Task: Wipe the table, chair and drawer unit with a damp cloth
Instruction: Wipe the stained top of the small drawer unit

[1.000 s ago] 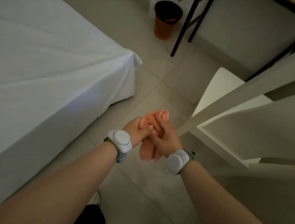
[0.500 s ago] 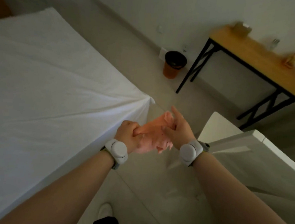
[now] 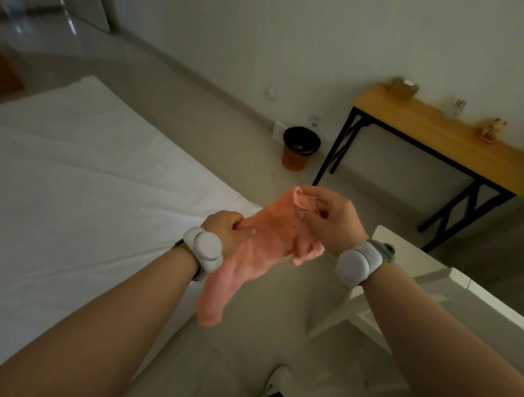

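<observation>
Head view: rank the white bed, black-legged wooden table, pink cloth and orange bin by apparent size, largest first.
Largest: white bed
black-legged wooden table
pink cloth, enlarged by nearness to the camera
orange bin

Two hands [image 3: 224, 231] [image 3: 331, 222], one cloth [image 3: 264, 248], one table [image 3: 432, 132].

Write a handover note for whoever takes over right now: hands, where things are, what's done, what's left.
Left hand: grips one edge of the pink cloth.
Right hand: pinches its upper corner; the cloth hangs between the hands in the air.
Table: ahead to the right, small items on top. White chair: just right of the hands. Drawer unit: not in view.
Done: nothing that shows; cloth touches no furniture.
Left: table, chair, drawer unit.
</observation>
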